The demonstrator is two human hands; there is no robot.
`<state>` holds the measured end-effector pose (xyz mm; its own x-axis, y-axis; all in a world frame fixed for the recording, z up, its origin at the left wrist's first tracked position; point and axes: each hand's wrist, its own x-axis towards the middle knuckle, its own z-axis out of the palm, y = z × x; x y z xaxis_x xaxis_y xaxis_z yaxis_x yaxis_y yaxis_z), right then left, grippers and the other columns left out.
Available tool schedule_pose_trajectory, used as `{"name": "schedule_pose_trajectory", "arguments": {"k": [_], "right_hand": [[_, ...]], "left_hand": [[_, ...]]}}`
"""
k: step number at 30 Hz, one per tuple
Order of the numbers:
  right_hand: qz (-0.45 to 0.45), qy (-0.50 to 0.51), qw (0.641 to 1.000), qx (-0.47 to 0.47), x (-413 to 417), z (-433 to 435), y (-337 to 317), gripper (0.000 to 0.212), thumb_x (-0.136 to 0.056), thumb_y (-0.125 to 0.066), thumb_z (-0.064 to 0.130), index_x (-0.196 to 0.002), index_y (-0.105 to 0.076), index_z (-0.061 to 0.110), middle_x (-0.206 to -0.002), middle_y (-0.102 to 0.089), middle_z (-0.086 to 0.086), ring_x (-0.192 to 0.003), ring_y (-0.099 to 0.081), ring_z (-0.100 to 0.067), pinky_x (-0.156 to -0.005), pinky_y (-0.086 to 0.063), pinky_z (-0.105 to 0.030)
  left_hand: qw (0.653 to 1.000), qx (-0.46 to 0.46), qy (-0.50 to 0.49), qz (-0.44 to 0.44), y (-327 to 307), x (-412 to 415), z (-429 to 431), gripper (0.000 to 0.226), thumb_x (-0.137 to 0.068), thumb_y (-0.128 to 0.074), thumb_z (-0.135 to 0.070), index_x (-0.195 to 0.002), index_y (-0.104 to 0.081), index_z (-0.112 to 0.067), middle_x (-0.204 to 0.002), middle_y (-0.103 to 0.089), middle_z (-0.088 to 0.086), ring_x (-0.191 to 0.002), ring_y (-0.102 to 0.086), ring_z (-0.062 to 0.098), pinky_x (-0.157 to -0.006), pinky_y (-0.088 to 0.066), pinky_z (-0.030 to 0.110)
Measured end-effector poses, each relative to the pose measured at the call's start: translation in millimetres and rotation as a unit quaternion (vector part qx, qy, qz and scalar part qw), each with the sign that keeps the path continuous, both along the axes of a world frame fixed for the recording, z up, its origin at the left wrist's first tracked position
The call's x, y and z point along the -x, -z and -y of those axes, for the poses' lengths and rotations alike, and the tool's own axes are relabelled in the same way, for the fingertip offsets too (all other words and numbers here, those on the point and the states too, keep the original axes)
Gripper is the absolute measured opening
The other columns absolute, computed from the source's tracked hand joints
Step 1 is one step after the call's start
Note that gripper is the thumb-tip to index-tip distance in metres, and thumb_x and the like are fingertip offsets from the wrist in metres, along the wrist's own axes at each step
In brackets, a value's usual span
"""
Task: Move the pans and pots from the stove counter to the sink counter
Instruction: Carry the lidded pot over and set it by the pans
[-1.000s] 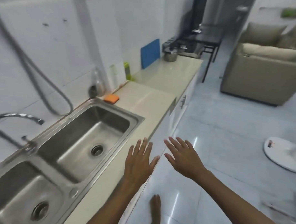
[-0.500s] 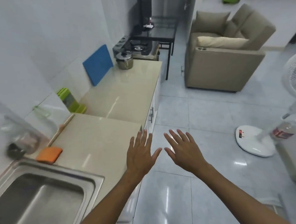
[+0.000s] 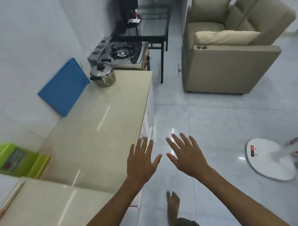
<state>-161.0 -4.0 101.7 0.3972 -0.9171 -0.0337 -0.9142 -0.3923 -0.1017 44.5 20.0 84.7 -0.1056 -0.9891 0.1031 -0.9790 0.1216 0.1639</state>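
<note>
A steel pot (image 3: 103,77) with a black-knobbed lid stands at the far end of the beige counter (image 3: 95,131), just before the gas stove (image 3: 124,52). My left hand (image 3: 141,160) hovers over the counter's front edge, fingers spread and empty. My right hand (image 3: 187,155) is beside it over the floor, also spread and empty. Both hands are well short of the pot. The sink is out of view.
A blue board (image 3: 64,87) leans on the wall left of the pot. Green boards (image 3: 16,161) stand at the left. A tan armchair (image 3: 227,59), a glass table (image 3: 150,25) and a white fan base (image 3: 269,159) stand on the tiled floor. My bare foot (image 3: 173,205) is below.
The view has swung from the sink toward the stove end and moved closer to the pot. Both hands stay spread and empty in front of me.
</note>
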Motion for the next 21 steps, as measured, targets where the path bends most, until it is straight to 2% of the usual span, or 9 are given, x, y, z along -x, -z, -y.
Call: {"name": "schedule_pose_trajectory", "arguments": {"k": [3,7,10,13,18,21], "right_hand": [[-0.01,-0.028,1.0,-0.004,6,82,-5,0.065,-0.102,-0.027,0.058,-0.154,-0.041,0.022,-0.159,-0.042,-0.009,-0.146,-0.037,-0.037,-0.117,-0.032,-0.059],[-0.01,-0.065,0.998,-0.003,1,185,-5,0.063,-0.101,-0.031,0.056,-0.151,-0.046,0.02,-0.154,-0.049,-0.01,-0.142,-0.044,-0.038,-0.114,-0.035,-0.058],[-0.035,-0.108,0.994,0.002,-17,270,3,0.061,-0.101,-0.039,0.055,-0.151,-0.047,0.021,-0.152,-0.052,-0.01,-0.14,-0.047,-0.038,-0.114,-0.034,-0.059],[-0.038,-0.135,0.99,0.011,-44,352,4,0.06,-0.101,-0.038,0.054,-0.149,-0.05,0.019,-0.149,-0.055,-0.011,-0.137,-0.05,-0.039,-0.112,-0.037,-0.06],[-0.041,-0.164,0.986,0.001,-106,483,-4,0.059,-0.102,-0.036,0.053,-0.147,-0.052,0.02,-0.147,-0.058,-0.008,-0.134,-0.054,-0.036,-0.109,-0.041,-0.057],[-0.041,-0.2,0.979,0.014,-149,560,-13,0.059,-0.101,-0.037,0.052,-0.147,-0.052,0.019,-0.145,-0.06,-0.007,-0.132,-0.056,-0.034,-0.107,-0.043,-0.054]], "left_hand": [[1.0,-0.001,-0.017,0.005,-2,3,74,0.071,-0.095,-0.046,-0.065,-0.148,-0.055,-0.018,-0.156,-0.05,0.009,-0.146,-0.045,0.031,-0.12,-0.032,0.053],[0.998,-0.009,-0.066,-0.015,-6,-3,162,0.072,-0.097,-0.041,-0.065,-0.149,-0.053,-0.017,-0.154,-0.053,0.009,-0.144,-0.049,0.03,-0.122,-0.031,0.052],[0.994,0.008,-0.106,-0.019,-1,-18,232,0.068,-0.096,-0.047,-0.062,-0.143,-0.061,-0.014,-0.147,-0.061,0.011,-0.138,-0.056,0.031,-0.116,-0.04,0.054],[0.989,0.039,-0.138,-0.021,6,-39,302,0.063,-0.094,-0.057,-0.057,-0.137,-0.066,-0.012,-0.142,-0.066,0.012,-0.133,-0.061,0.031,-0.111,-0.046,0.053],[0.972,0.01,-0.233,-0.036,12,-90,415,0.072,-0.097,-0.037,-0.065,-0.144,-0.059,-0.015,-0.148,-0.06,0.009,-0.14,-0.054,0.029,-0.116,-0.04,0.054],[0.955,0.008,-0.293,-0.041,8,-122,475,0.073,-0.097,-0.034,-0.065,-0.146,-0.057,-0.015,-0.15,-0.059,0.009,-0.142,-0.051,0.028,-0.118,-0.036,0.051]]}}
